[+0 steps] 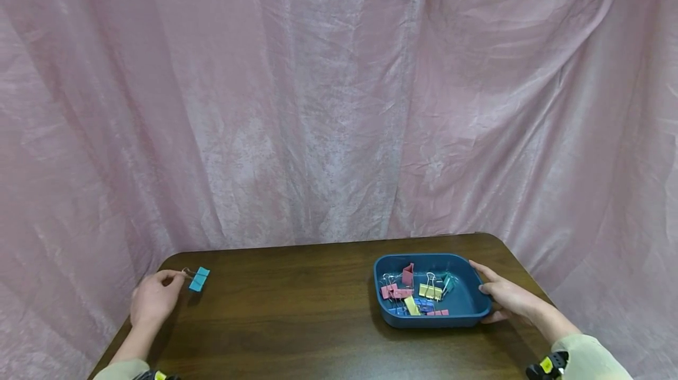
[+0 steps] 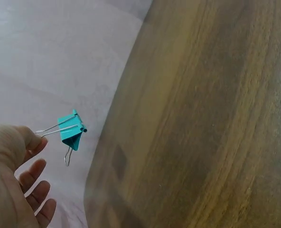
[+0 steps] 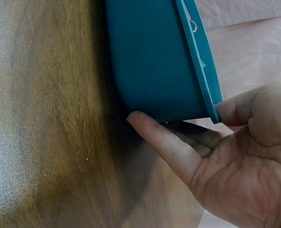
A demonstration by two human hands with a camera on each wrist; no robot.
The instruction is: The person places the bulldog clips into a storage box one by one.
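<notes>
My left hand (image 1: 153, 299) pinches one wire handle of a turquoise binder clip (image 1: 199, 279) between thumb and forefinger. The clip hangs above the left end of the table, its other handle (image 2: 68, 156) pointing down in the left wrist view, and the remaining fingers curl loosely. On the right, my right hand (image 1: 509, 299) grips the right end of a dark blue tray (image 1: 468, 295). Its thumb lies at the rim and its fingers (image 3: 166, 142) are against the side and lower edge. Several pink, yellow, blue and green binder clips (image 1: 431, 292) lie inside, mostly in the left half.
The brown wooden table (image 1: 275, 297) has rounded far corners. Behind it hangs a pink velvet curtain (image 1: 318, 103), close along the far edge. Dark bands (image 1: 548, 365) with yellow marks sit on both wrists over pale sleeves.
</notes>
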